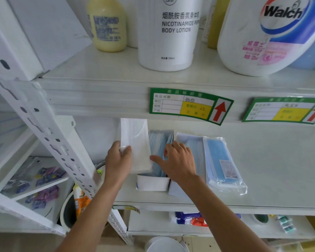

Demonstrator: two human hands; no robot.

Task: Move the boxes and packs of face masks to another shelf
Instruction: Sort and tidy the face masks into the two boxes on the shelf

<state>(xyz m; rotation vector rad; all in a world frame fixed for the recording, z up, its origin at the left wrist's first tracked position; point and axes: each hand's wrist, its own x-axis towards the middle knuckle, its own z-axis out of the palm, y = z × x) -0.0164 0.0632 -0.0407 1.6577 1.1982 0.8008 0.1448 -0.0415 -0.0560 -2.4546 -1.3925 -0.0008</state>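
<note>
On the middle shelf (pixel 271 170) stands an open white box (pixel 153 182) filled with blue face masks. My left hand (pixel 119 160) grips a white pack of masks (pixel 135 142) by its near end, held over the box's left side. My right hand (pixel 178 160) reaches into the box, fingers curled on the blue masks (pixel 157 142), thumb spread toward the white pack. Right of the box lies a second white box (pixel 191 142), partly under my wrist. Beside it rests a clear-wrapped pack of blue masks (pixel 224 160).
The shelf above carries a yellow bottle (pixel 107 26), a white body lotion bottle (pixel 171 33) and a large Walch jug (pixel 271 33). Green price tags (pixel 189 106) hang on its edge. A perforated white post (pixel 53 142) slants at the left. Lower shelves hold small packets (pixel 191 218).
</note>
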